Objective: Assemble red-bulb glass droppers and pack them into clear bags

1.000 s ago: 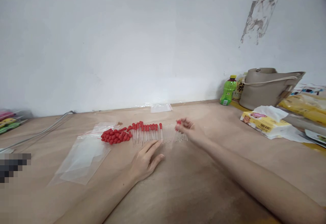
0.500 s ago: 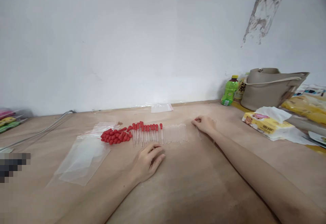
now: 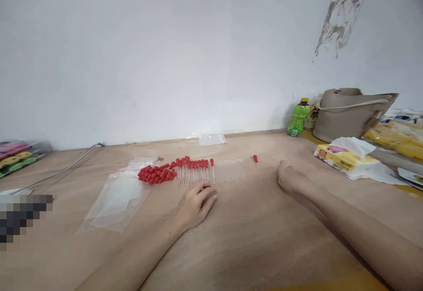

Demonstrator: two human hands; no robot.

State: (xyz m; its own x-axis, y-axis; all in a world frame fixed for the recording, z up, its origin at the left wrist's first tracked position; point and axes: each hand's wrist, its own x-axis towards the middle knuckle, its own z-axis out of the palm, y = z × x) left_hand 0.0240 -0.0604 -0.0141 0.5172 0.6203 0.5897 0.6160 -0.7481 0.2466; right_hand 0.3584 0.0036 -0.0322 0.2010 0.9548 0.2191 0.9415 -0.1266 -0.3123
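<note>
Maybe the left hand (image 3: 197, 203), its grip loose and open, could slide and bump the thin tubes (image 3: 230, 171) crooked; I can't tell the right hand's (image 3: 292, 179) grip.

Perhaps a home or small workroom: beyond the hands, a scuffed wall (image 3: 172, 53) and paper-like covered table (image 3: 211, 247).
</note>
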